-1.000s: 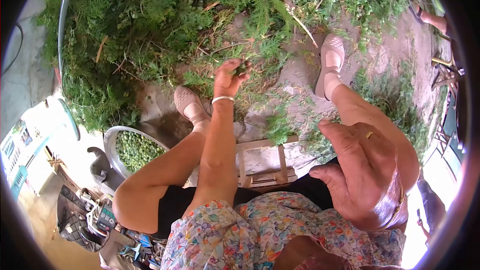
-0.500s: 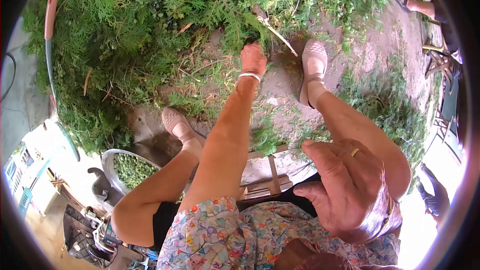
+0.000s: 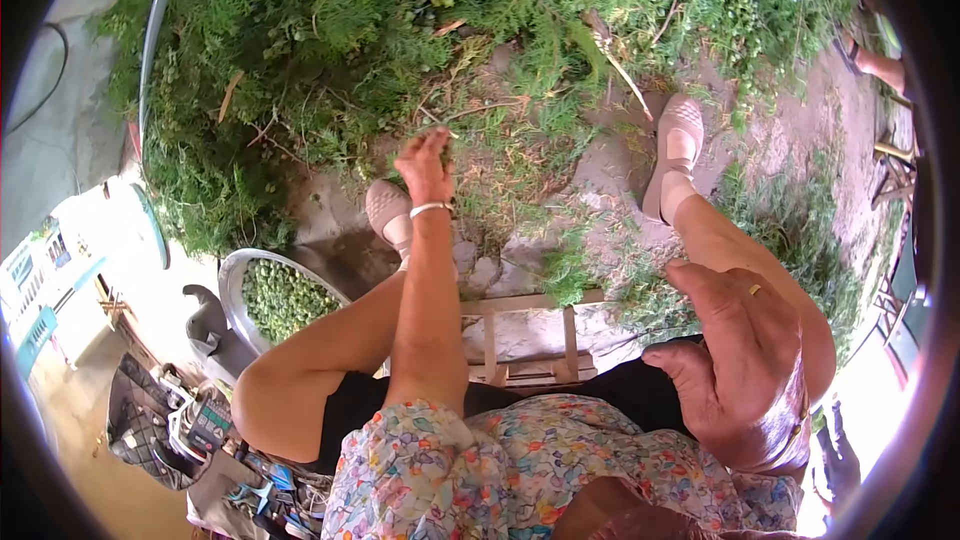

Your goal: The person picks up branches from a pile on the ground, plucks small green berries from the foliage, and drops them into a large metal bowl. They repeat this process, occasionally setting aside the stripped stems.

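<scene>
My left hand [image 3: 427, 168], with a white band at its wrist, is over the litter of sprigs just beyond my left shoe [image 3: 388, 208]. Its fingers are drawn together, and a small pale bit shows at their tips, too small to name. Close to the camera, my right hand [image 3: 735, 350] is raised above my right thigh. It wears a ring; thumb and forefinger stand apart with nothing seen between them. Green conifer branches [image 3: 340, 20] with small round cones are heaped in front. A metal basin [image 3: 232, 290] of green cones [image 3: 285, 300] stands left of my left knee.
A curved-handled tool [image 3: 155, 30] lies along the heap's left edge. A bare stick [image 3: 625, 75] points toward my right shoe [image 3: 680, 135]. A wooden frame [image 3: 535, 302] is between my legs. Bags and tools [image 3: 210, 430] are at lower left. Another person's foot [image 3: 848, 48] shows at upper right.
My left hand has drawn back and left, from the greenery between my feet to near my left shoe. The view has shifted, while my right hand keeps its raised pose.
</scene>
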The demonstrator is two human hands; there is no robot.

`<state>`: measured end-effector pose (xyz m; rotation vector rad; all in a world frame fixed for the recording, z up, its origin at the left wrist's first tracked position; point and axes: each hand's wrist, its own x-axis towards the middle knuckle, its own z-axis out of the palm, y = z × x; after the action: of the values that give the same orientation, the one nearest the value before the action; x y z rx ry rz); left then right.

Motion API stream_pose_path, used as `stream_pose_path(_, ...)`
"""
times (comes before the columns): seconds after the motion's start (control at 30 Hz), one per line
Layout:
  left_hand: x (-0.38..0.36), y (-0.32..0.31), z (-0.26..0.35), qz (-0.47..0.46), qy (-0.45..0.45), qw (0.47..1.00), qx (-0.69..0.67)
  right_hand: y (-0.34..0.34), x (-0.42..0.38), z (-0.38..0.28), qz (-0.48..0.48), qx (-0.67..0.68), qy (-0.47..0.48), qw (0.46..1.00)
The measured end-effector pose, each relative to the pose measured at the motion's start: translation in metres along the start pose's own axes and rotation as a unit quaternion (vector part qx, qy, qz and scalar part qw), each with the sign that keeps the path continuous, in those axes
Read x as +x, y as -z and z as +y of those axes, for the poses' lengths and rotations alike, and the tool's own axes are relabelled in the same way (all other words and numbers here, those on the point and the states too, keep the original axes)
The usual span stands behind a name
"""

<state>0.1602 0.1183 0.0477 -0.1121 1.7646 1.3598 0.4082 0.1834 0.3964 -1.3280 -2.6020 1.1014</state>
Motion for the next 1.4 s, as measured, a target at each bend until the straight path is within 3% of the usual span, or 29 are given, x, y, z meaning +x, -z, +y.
stream_pose_path(0.03, 0.020, 0.009, -0.001, 0.003, -0.001, 1.000, -0.001, -0.001, 0.002, -0.002, -0.002, 0.001, 0.003, 1.000)
stream_pose_path(0.07, 0.048, 0.020, -0.011, 0.043, -0.117, 0.983, 0.134, -0.001, 0.005, -0.004, -0.011, 0.001, 0.000, 1.000)
stream_pose_path(0.1, 0.056, 0.018, -0.007, 0.080, -0.227, 0.934, 0.265, -0.001, 0.007, -0.005, -0.020, 0.001, -0.003, 1.000)
stream_pose_path(0.13, 0.060, 0.017, -0.004, 0.082, -0.226, 0.934, 0.264, -0.003, 0.008, -0.007, -0.023, 0.000, -0.002, 1.000)
stream_pose_path(0.2, 0.067, 0.012, 0.003, 0.056, -0.323, 0.850, 0.412, -0.005, 0.012, -0.010, -0.025, 0.009, -0.014, 1.000)
stream_pose_path(0.23, 0.074, 0.011, -0.001, 0.055, -0.307, 0.826, 0.470, -0.005, 0.013, -0.011, -0.027, 0.008, -0.013, 1.000)
stream_pose_path(0.4, 0.077, 0.011, -0.009, 0.048, -0.286, 0.829, 0.479, -0.007, 0.013, -0.014, -0.034, 0.000, -0.011, 0.999)
stream_pose_path(0.47, 0.076, 0.018, -0.015, -0.028, -0.299, 0.824, 0.480, -0.004, 0.013, -0.016, -0.039, -0.027, -0.014, 0.999)
stream_pose_path(0.53, 0.067, 0.021, -0.016, -0.024, -0.328, 0.798, 0.504, -0.003, 0.013, -0.018, -0.045, -0.055, -0.019, 0.997)
stream_pose_path(0.57, 0.065, 0.022, -0.016, -0.045, -0.210, 0.884, 0.414, -0.004, 0.013, -0.018, -0.048, -0.029, -0.031, 0.998)
stream_pose_path(0.63, 0.049, 0.030, -0.015, -0.113, 0.001, 0.981, 0.158, -0.005, 0.013, -0.016, -0.052, -0.001, -0.047, 0.998)
stream_pose_path(0.67, 0.039, 0.037, -0.015, -0.113, 0.001, 0.981, 0.158, -0.005, 0.014, -0.014, -0.036, -0.014, 0.001, 0.999)
stream_pose_path(0.7, 0.030, 0.044, -0.015, -0.102, 0.077, 0.992, 0.027, -0.005, 0.014, -0.012, -0.019, -0.026, 0.049, 0.998)
stream_pose_path(0.77, 0.024, 0.068, -0.026, -0.089, 0.190, 0.960, -0.185, -0.005, 0.013, -0.012, -0.017, -0.020, 0.050, 0.998)
stream_pose_path(0.87, 0.018, 0.077, -0.034, -0.159, 0.195, 0.941, -0.227, -0.004, 0.012, -0.014, -0.018, -0.019, 0.048, 0.998)
stream_pose_path(1.07, 0.012, 0.062, -0.022, -0.128, 0.128, 0.959, -0.219, -0.004, 0.009, -0.012, -0.003, -0.030, 0.056, 0.998)
stream_pose_path(1.13, 0.006, 0.052, -0.019, -0.096, 0.053, 0.994, 0.000, -0.004, 0.010, -0.013, 0.005, -0.031, 0.055, 0.998)
stream_pose_path(1.17, 0.015, 0.053, -0.034, -0.096, 0.054, 0.994, 0.000, -0.004, 0.010, -0.012, 0.006, -0.029, 0.056, 0.998)
stream_pose_path(1.2, 0.030, 0.058, -0.060, -0.039, -0.052, 0.979, 0.192, -0.004, 0.010, -0.012, 0.007, -0.028, 0.057, 0.998)
stream_pose_path(1.23, 0.031, 0.055, -0.067, 0.019, -0.155, 0.914, 0.374, -0.005, 0.011, -0.012, 0.007, -0.027, 0.057, 0.998)
stream_pose_path(1.27, 0.032, 0.052, -0.074, 0.017, -0.154, 0.915, 0.373, -0.005, 0.011, -0.012, 0.003, -0.029, 0.057, 0.998)
stream_pose_path(1.33, 0.014, 0.032, -0.059, 0.085, -0.252, 0.840, 0.472, -0.005, 0.011, -0.011, -0.003, -0.033, 0.055, 0.998)
stream_pose_path(1.4, 0.011, 0.024, -0.057, 0.117, -0.223, 0.833, 0.493, -0.005, 0.009, -0.009, -0.018, -0.027, 0.049, 0.998)
